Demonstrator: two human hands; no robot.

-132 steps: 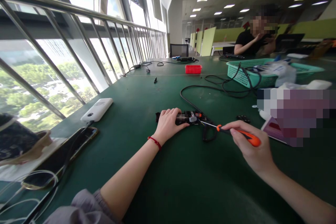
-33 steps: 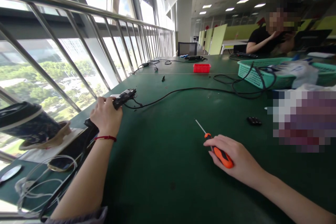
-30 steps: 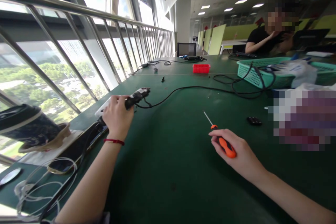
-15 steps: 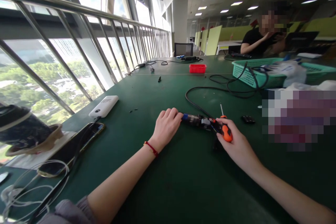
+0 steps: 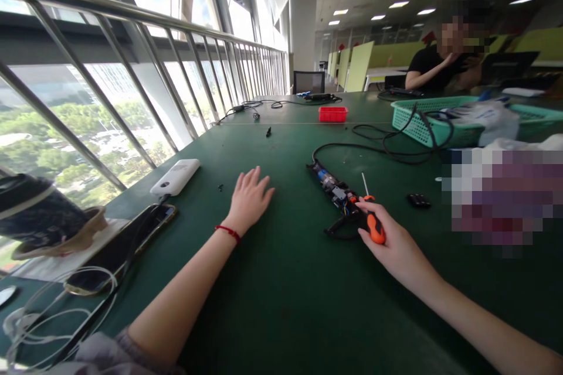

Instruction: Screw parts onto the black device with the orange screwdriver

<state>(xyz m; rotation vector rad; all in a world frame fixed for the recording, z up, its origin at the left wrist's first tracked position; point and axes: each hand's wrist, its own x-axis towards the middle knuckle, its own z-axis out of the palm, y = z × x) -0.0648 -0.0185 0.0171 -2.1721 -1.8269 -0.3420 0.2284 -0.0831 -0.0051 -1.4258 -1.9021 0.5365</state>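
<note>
My left hand (image 5: pixel 248 201) hovers over or rests on the green table, fingers spread, holding nothing. Close to its left lie small dark pieces (image 5: pixel 220 187), perhaps screws. In my right hand (image 5: pixel 387 233) is a screwdriver (image 5: pixel 375 228) with an orange and black handle, its shaft pointing away from me. Just left of that hand lies an opened corded power tool (image 5: pixel 328 183), slanting, with its motor, switch and coloured wires exposed. My right fingertips are at its near end; whether they touch it I cannot tell. A dark curved part of it (image 5: pixel 338 225) sticks out towards me.
A black piece (image 5: pixel 419 200) lies right of the screwdriver. Farther back are a red tray (image 5: pixel 333 114), a green basket (image 5: pixel 416 124) and a looping black cable (image 5: pixel 373 152). On the left are a power bank (image 5: pixel 176 177), a phone (image 5: pixel 121 249) and a cup (image 5: pixel 37 211). A person sits across.
My left hand has let go of the power tool and moved left, its fingers spreading. The tool has swung from nearly crosswise to a slant, its far end pointing away. The screwdriver stays in my right hand.
</note>
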